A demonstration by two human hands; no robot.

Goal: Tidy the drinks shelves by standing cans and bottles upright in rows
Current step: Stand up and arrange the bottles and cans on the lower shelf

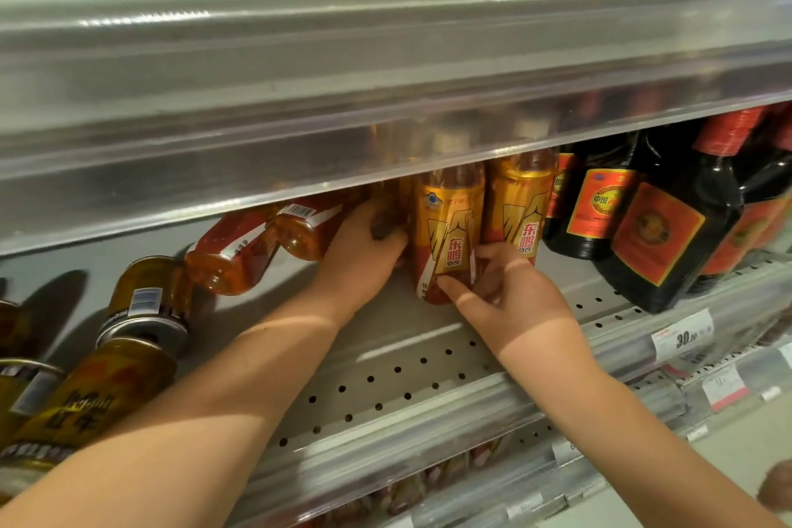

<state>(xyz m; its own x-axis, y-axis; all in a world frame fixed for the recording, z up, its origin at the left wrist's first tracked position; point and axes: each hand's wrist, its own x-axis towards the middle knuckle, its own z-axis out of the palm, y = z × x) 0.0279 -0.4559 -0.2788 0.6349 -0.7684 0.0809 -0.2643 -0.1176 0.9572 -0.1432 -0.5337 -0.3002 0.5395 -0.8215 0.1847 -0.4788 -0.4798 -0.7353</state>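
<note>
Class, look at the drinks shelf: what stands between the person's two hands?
An upright gold-labelled bottle stands between the left hand and the right hand. Both hands touch it, as the head view shows.

Two toppled bottles (231,253) (310,229), two hands (360,257) (514,296)

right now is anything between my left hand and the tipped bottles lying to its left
Nothing visible. The left hand holds the upright gold bottle, and the nearer tipped bottle lies right beside it with nothing between.
</note>
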